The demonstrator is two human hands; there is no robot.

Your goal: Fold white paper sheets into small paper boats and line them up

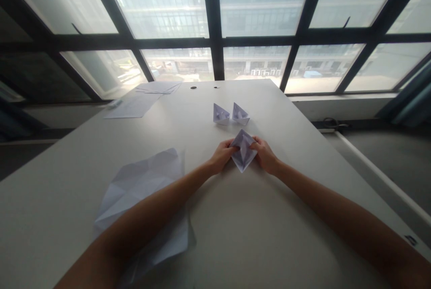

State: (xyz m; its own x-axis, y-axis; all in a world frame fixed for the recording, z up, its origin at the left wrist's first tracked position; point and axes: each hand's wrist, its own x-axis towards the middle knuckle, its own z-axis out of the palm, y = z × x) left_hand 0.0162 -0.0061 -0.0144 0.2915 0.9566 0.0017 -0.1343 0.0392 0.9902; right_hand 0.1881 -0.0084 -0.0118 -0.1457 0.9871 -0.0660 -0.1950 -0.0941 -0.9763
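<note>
Between my two hands is a folded white paper (243,138), diamond-shaped, with a slit opened down its middle. My left hand (223,154) grips its left side, thumb on the near face. On the right side my right hand (266,155) holds it the same way. The other fingers go behind the paper and are hidden. Just beyond stand two folded paper boats, one on the left (221,115) and one on the right (240,114), close beside each other.
A large creased paper sheet (144,172) lies on the white table (286,235), partly under my left forearm. Flat sheets (131,105) are at the far left. Two small holes (193,87) mark the far end. Windows rise behind the table.
</note>
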